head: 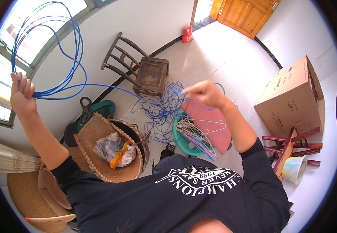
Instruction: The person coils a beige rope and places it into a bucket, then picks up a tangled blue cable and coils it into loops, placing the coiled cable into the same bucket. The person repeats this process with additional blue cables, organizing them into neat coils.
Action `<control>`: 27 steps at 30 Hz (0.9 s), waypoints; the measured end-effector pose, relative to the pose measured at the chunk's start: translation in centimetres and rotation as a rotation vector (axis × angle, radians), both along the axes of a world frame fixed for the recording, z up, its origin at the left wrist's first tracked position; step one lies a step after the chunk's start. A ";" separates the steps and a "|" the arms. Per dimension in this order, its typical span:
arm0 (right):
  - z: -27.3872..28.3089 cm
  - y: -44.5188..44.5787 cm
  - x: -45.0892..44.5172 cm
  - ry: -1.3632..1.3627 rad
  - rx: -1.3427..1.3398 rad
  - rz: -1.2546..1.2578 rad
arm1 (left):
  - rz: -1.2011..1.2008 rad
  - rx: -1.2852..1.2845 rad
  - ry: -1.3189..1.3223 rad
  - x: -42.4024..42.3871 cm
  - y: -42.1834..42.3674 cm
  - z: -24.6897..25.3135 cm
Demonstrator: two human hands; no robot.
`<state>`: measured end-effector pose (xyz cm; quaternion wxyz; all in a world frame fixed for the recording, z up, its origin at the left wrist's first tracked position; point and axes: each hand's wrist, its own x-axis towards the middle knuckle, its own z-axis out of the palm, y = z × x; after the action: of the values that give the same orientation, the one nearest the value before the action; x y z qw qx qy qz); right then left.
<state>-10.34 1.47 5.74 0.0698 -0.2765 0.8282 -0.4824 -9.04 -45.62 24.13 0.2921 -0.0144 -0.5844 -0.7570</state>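
My left hand (23, 94), raised at the far left before the window, is closed around a coil of blue cable (50, 93). One strand runs from this coil down to a loose tangle of blue cable (164, 109) on the floor. Above the tangle's right side is my right hand (206, 93), slightly blurred. Blue cable shows close to its fingers and behind it, but whether they grip it cannot be told. Below this hand are a pink board (215, 128) and a green basin (180, 142) holding several clothes hangers (197, 131).
An old wooden chair (151, 75) stands behind the tangle. A woven basket (104, 122) with plastic bags (113, 150) is at left. To the right are a large cardboard box (287, 99), an overturned wooden stool (290, 148) and a paper tub (293, 169). A red bag (187, 35) sits near the doorway.
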 end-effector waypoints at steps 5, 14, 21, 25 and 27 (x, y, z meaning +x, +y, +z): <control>-3.7 -6.6 5.5 0.308 0.540 0.471 | -0.145 0.090 0.131 -0.8 1.2 1.1; -13.4 -15.6 9.8 0.563 0.705 0.625 | -0.103 0.199 0.125 -1.2 6.4 -0.2; -15.8 -14.4 11.3 0.488 0.827 0.675 | -0.077 0.170 -0.030 -1.6 11.0 -6.8; -14.0 -13.7 11.6 0.506 0.918 0.717 | -0.058 0.061 -0.278 -0.7 14.8 -15.0; -13.7 -13.3 11.6 0.512 0.990 0.743 | -0.134 0.026 -0.491 -0.8 17.0 -19.2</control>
<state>1.25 -11.81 -7.99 0.1510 -0.5845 0.7920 0.0913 -9.86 -28.65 4.93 0.0906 0.1350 -0.6256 -0.7630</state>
